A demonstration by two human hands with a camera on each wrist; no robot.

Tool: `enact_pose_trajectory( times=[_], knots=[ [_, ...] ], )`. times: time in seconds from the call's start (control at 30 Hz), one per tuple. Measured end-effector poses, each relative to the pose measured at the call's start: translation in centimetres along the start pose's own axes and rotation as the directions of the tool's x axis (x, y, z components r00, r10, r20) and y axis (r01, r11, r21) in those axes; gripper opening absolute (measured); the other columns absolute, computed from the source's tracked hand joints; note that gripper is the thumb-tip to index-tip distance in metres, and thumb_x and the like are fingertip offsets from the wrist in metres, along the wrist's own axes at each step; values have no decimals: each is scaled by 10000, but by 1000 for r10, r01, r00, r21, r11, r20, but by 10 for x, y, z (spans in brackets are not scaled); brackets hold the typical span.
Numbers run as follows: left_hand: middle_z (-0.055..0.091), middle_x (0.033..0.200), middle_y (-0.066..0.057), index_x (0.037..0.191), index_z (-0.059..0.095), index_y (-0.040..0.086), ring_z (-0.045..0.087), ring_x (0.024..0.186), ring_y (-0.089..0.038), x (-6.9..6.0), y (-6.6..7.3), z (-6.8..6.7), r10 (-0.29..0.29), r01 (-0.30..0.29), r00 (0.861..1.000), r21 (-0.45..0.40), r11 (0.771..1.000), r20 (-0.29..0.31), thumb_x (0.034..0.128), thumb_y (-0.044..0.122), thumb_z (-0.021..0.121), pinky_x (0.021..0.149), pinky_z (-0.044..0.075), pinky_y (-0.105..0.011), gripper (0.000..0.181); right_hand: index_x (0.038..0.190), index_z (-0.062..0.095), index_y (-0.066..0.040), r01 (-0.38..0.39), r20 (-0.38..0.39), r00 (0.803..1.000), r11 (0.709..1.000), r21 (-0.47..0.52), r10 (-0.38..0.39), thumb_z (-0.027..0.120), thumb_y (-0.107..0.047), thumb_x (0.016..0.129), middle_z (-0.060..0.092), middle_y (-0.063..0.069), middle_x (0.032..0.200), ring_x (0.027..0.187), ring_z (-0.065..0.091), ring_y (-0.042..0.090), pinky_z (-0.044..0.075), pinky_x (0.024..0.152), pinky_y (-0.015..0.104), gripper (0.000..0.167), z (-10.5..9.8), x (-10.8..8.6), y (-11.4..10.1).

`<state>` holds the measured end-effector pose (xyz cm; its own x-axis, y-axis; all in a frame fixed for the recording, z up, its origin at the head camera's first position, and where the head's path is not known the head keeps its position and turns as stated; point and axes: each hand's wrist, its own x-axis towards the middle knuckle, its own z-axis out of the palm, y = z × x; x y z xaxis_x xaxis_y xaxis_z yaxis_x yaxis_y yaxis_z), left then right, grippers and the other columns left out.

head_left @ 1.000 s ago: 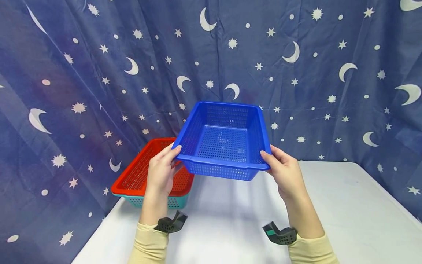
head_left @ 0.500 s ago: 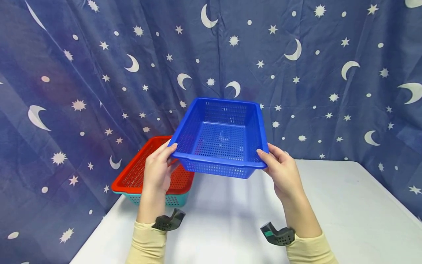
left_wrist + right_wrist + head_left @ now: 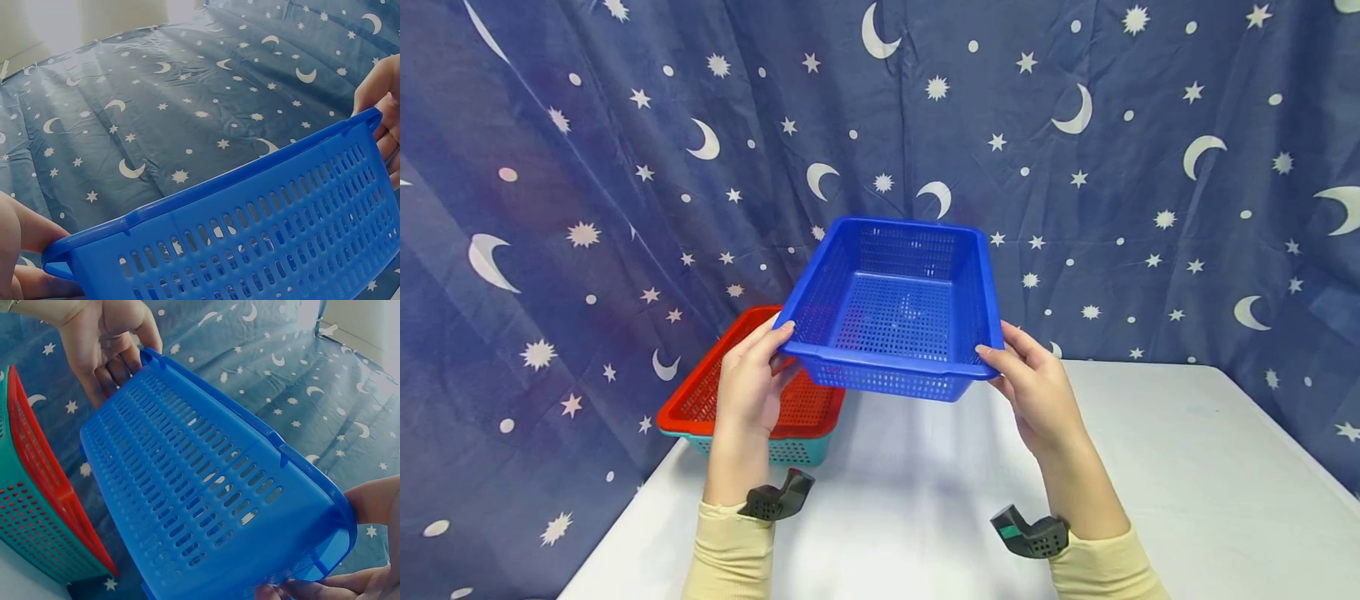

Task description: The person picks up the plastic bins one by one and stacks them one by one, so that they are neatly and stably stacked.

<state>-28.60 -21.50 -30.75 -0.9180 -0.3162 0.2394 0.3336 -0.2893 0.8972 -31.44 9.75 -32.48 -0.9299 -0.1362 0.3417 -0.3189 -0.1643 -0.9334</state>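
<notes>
A blue plastic basket (image 3: 895,317) with slotted walls is held up above the table, its inside facing me and nothing in it. My left hand (image 3: 747,379) grips its near left corner, thumb over the rim and fingers beneath. At the near right corner my right hand (image 3: 1036,387) pinches the rim the same way. In the left wrist view the slotted near wall of the blue basket (image 3: 250,231) spans between both hands. Behind my left hand, a red basket (image 3: 808,408) sits nested in a teal basket (image 3: 797,452) on the table.
The white table (image 3: 1157,467) extends to the right and toward me. A dark blue curtain (image 3: 1037,108) with moons and stars hangs behind and along the left side. Each wrist carries a black camera mount (image 3: 778,497).
The blue basket, gripped by both hands, has shifted slightly left and up in the head view. It now covers a bit more of the red basket's right side.
</notes>
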Motion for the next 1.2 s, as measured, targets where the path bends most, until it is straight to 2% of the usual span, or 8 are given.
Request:
enact_pose_trajectory(
  times=[0.23,0.43,0.77,1.07,1.2],
  knots=[
    [604,1386,-204,1418,598,5,623,1221,-367,-1,1,-4,5,-5,1000,37,999,-8,1025,203,629,998,516,-397,441,1521,396,63,-1,18,1000,1000,29,1,639,-135,1015,515,228,1474,1250,614,286,466,1069,392,595,3,0,2],
    [602,1388,-216,1418,600,8,632,1212,-357,-2,2,-8,5,-4,1000,50,999,-26,1026,205,633,992,519,-399,440,1528,391,51,0,30,1000,1000,24,-1,648,-143,1014,534,190,1465,1290,583,323,435,1098,453,607,7,0,6],
    [599,1387,-210,1425,594,14,623,1220,-364,-4,3,-10,15,-13,1000,66,998,-26,1029,238,631,1020,495,-411,457,1545,367,45,-3,34,999,999,49,1,658,-165,1014,508,239,1479,1226,634,262,442,1090,405,641,9,1,8],
    [607,1371,-218,1422,596,8,633,1205,-346,-2,6,-10,29,-28,999,40,999,-34,1025,228,636,1010,487,-413,456,1558,341,48,16,55,998,996,91,-21,659,-180,1018,489,246,1491,1288,579,352,408,1118,435,666,12,1,7],
    [620,1350,-210,1424,587,-4,636,1195,-342,0,7,-9,21,-20,999,23,1000,-45,1028,219,631,1011,489,-400,457,1559,334,52,21,59,998,995,98,-27,655,-180,1021,483,246,1497,1284,587,328,395,1126,447,668,13,1,7]
  ],
)
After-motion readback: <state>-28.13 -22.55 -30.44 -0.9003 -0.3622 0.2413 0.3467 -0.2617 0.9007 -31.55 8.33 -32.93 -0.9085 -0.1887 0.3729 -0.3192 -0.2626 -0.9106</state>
